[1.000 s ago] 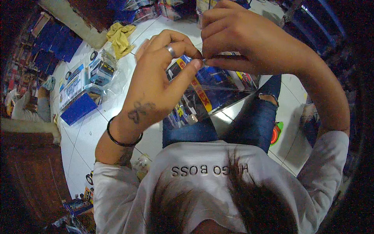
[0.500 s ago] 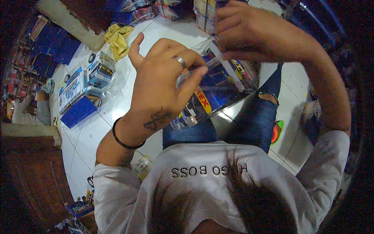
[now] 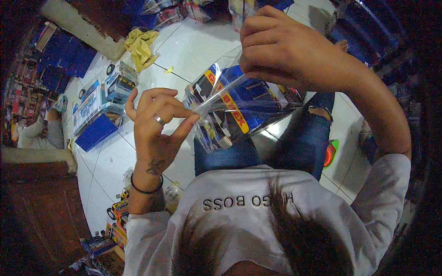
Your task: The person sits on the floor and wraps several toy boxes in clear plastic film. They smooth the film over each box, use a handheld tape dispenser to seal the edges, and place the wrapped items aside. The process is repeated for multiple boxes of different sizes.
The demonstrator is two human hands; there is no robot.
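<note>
A dark blue carton [image 3: 262, 108] with a yellow-and-red strip rests across my lap inside a clear plastic bag [image 3: 218, 96]. My left hand [image 3: 154, 117], with a ring and a black wristband, pinches the bag's gathered edge between thumb and index finger, other fingers loosely bent. Higher up and to the right, my right hand [image 3: 285, 50] has its fingers curled closed on the same edge. Between the hands the plastic is drawn into a slanting, taut fold over the carton. My right fingertips are partly hidden.
On the tiled floor to the left lie a white-and-light-blue box [image 3: 87, 108], a blue box [image 3: 96, 135] and a crumpled yellow cloth or bag [image 3: 142, 48]. Yellow toy vehicles [image 3: 120, 209] sit lower left. Another person's grey-clad limb [image 3: 42, 133] shows far left. An orange-and-green object [image 3: 329, 154] lies right.
My left hand has moved left and down, drawing the bag's edge out into a long fold. My right hand has shifted slightly left. More of the carton shows.
</note>
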